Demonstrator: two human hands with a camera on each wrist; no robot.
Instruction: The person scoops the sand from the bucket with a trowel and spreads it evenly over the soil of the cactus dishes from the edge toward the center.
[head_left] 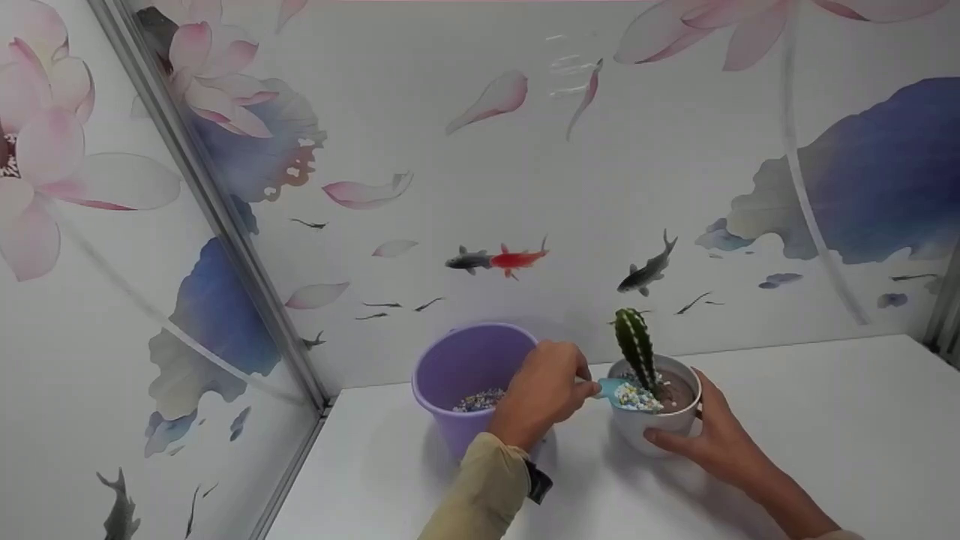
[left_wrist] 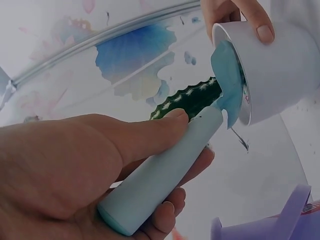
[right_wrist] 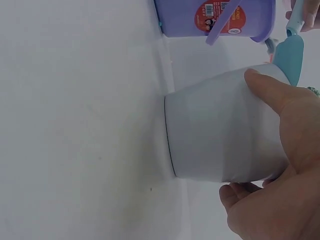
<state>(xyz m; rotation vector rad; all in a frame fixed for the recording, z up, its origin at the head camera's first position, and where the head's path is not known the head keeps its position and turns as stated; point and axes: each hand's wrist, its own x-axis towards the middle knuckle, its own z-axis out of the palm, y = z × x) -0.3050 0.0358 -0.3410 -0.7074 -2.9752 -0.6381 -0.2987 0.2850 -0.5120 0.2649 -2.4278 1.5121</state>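
My left hand (head_left: 541,391) grips the pale handle of a small teal shovel (left_wrist: 162,172). In the head view the shovel's blade, bearing multicoloured pebbles (head_left: 637,397), lies over the rim of a white flower pot (head_left: 652,433). A ribbed green cactus (head_left: 634,346) stands in the pot, with brown soil (head_left: 677,391) showing to its right. My right hand (head_left: 716,439) holds the pot from the right, its thumb on the near side and fingers round the far side. In the right wrist view the pot (right_wrist: 220,127) stands on the table.
A purple bucket (head_left: 450,427) with more pebbles (head_left: 480,400) in its bottom stands left of the pot, behind my left forearm. The white table (head_left: 825,420) meets a wall panel (head_left: 480,180) printed with flowers and fish. A metal frame strip (head_left: 217,202) runs down the left.
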